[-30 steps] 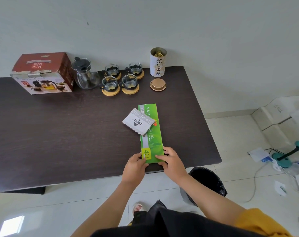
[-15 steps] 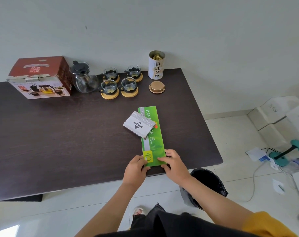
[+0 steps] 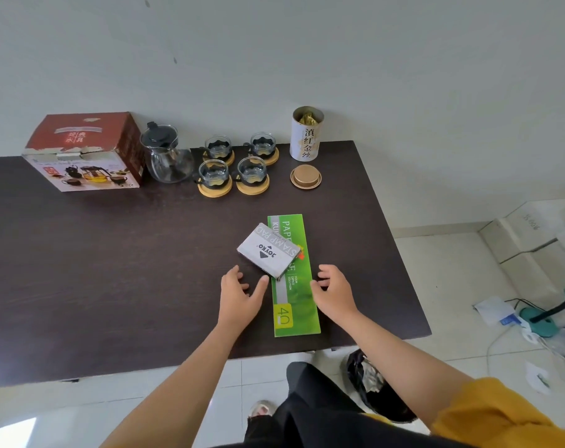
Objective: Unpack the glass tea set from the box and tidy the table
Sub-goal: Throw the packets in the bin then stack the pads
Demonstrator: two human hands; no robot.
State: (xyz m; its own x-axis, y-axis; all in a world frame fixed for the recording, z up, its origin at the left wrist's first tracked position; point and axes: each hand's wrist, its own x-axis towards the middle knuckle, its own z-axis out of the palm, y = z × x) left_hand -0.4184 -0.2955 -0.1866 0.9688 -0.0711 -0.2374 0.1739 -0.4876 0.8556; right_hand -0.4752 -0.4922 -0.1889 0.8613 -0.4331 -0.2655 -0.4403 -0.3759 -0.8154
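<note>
- Since the earlier frames, both hands have left the near end of the green packet and moved further up the bench, one to each side of it.
- Far left, at the back: the tea set box [image 3: 84, 150] lies against the wall, red on top, with a photo of the set on its front.
- Just right of it stands the glass teapot [image 3: 168, 156] with a black lid. It is likely smooth and fragile; I would take it by the handle or cradle the belly with both hands.
- Next come four glass cups [image 3: 236, 161] on round wooden coasters, two rows of two. They look light and breakable, and a cup could slide off its coaster if that is lifted alone.
- Nearer the viewer, the left hand [image 3: 239, 295] hovers with fingers spread, holding nothing, thumb tip just beside the grey stamp pad box [image 3: 268, 250].
- That box lies askew on the long green packet [image 3: 294, 279], which looks flat, light and stiff.
- The right hand [image 3: 334, 292] has loosely curled fingers, gripping nothing, at the packet's right edge.
- Back right: an open tea canister [image 3: 307, 134], its lid [image 3: 305, 176] lying in front.
</note>
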